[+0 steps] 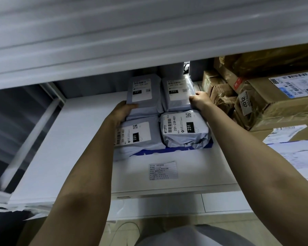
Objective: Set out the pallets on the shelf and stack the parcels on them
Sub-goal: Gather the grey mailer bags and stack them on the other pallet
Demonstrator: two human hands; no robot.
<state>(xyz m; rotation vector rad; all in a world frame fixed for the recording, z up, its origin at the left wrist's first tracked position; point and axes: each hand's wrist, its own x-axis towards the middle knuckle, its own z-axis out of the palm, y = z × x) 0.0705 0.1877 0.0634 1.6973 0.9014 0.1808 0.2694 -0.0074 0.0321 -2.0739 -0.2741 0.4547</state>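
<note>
Several grey plastic-wrapped parcels with white "231" labels lie in a block on a blue pallet on the white shelf. My left hand grips the near left edge of the back left parcel, thumb on top. My right hand is curled against the right side of the back right parcel; whether it grips the wrap I cannot tell. In front lie the front left parcel and the front right parcel. Only a strip of the pallet shows under them.
Taped brown cardboard boxes are piled at the right of the shelf, close to my right arm. An upper shelf board hangs low overhead. A paper label is stuck on the shelf front. A metal upright stands left.
</note>
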